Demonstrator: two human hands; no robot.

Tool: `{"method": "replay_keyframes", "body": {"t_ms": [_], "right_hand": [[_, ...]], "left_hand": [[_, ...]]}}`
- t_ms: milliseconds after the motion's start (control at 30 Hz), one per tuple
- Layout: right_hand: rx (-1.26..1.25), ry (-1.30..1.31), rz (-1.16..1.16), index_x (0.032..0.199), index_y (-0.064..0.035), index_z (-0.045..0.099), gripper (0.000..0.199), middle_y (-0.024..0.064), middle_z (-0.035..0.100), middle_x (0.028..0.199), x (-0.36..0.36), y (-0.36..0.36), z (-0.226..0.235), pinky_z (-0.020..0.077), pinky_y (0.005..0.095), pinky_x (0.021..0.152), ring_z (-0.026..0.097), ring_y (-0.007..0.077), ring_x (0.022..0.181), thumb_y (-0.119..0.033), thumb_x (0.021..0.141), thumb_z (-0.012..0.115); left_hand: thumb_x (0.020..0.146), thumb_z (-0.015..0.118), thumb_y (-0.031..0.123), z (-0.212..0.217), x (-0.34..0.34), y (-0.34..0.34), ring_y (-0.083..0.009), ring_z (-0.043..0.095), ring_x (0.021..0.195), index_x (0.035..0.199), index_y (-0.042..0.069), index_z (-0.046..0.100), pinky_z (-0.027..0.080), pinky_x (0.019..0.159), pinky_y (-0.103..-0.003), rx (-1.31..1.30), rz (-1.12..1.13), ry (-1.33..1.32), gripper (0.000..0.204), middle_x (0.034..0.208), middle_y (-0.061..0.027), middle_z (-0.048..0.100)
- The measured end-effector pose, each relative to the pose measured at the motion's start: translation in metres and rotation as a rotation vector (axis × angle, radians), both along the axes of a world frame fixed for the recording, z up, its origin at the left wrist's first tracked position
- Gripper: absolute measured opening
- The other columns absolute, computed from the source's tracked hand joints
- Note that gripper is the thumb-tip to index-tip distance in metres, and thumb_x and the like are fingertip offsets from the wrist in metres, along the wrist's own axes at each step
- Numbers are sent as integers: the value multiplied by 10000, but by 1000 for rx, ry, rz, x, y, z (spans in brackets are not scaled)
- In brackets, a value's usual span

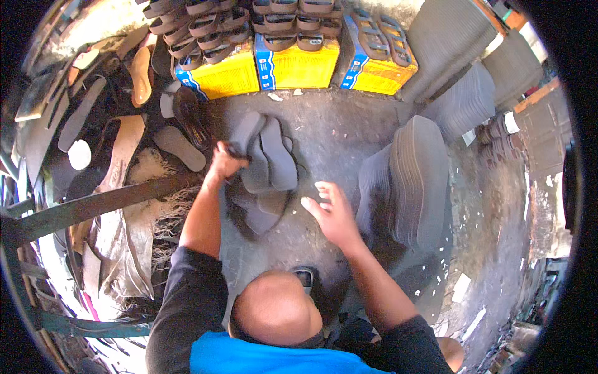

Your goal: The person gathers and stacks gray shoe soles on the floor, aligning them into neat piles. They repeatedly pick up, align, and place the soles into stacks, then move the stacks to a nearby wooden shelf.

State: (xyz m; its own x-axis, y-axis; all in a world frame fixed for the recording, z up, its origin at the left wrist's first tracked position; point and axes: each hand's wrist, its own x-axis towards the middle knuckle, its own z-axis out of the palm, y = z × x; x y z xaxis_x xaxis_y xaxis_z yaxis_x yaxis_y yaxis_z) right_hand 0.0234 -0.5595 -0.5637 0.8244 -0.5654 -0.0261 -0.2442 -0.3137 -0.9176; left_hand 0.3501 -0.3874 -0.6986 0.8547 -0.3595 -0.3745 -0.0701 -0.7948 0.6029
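Clearly | yellow-blue boxes [298, 70], small print [308, 65] | left hand [228, 162] at grey soles [279, 159]

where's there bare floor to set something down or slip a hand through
The widest mostly bare floor, with a few small scraps, lies between the grey soles and the tall sole stack, from the yellow boxes toward the right hand. Left of the left hand is crowded: loose soles, a metal bar.
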Motion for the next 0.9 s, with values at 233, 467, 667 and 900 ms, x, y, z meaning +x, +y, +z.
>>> {"method": "replay_keyframes", "body": {"t_ms": [233, 467, 667, 900], "right_hand": [[-254, 423, -253, 1369, 33, 522, 640, 316, 568, 1260, 68, -7, -145, 481, 495, 996, 592, 455, 1127, -328, 900, 766], [-341, -23, -463, 1231, -11, 612, 387, 246, 607, 1054, 62, -11, -106, 483, 512, 874, 602, 415, 983, -201, 920, 741], [-226, 318, -188, 1280, -6, 629, 623, 248, 548, 1344, 78, 13, -116, 440, 551, 1019, 515, 419, 1247, -435, 857, 789], [115, 421, -131, 1305, 113, 478, 824, 340, 670, 1147, 83, 30, -122, 534, 507, 944, 653, 515, 1080, -527, 860, 745]], "left_hand": [[735, 899, 480, -9, -70, -16, -338, 540, 1303, 1403, -45, 508, 434, 1121, -425, -383, 128, 147, 935, 1396, -253, 535], [684, 870, 621, 1, -110, -28, -412, 492, 1334, 1427, 8, 564, 430, 1124, -472, 26, 128, -37, 1011, 1458, -216, 488], [980, 603, 591, -3, -131, -30, -334, 557, 1288, 1441, 49, 569, 409, 1107, -377, -448, 328, 282, 712, 1375, -193, 600], [1023, 591, 464, 14, -168, -38, -284, 569, 1292, 1497, -36, 446, 423, 1097, -373, -465, 310, 349, 704, 1439, -195, 580]]}}
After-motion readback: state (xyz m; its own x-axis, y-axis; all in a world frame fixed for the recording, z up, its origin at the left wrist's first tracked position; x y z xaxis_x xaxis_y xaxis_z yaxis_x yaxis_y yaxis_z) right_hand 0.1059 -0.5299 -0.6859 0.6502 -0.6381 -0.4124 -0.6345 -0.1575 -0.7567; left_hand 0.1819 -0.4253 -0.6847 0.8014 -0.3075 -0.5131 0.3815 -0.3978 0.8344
